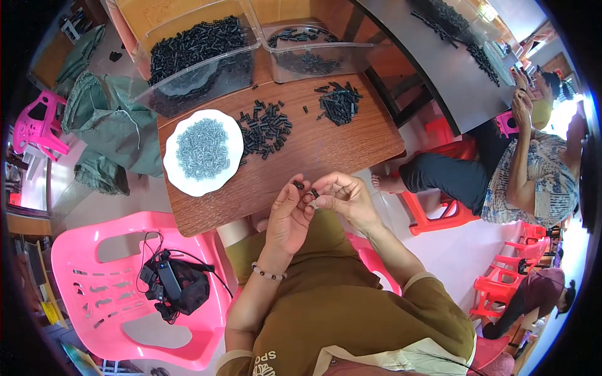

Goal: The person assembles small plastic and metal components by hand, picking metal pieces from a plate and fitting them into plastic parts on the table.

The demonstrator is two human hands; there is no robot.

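Note:
In front of my body, both hands are raised close together just off the table's near edge. Between the fingertips of my left hand (290,216) is a small black cylindrical part (298,185). My right hand (348,199) pinches another small dark part (315,193) between thumb and fingers, almost touching the left fingers. On the brown wooden table (326,147) lie a loose heap of black cylindrical parts (266,128) and a second heap of thinner black pieces (340,104). A white scalloped plate (177,182) holds many small see-through parts (202,147).
Two see-through plastic bins (200,78) (351,59) of black parts stand at the table's far side. On my left are a pink chair (81,263) with a black bag and cables, and green sacks (119,125). A seated person (533,175) works at the dark table on the right.

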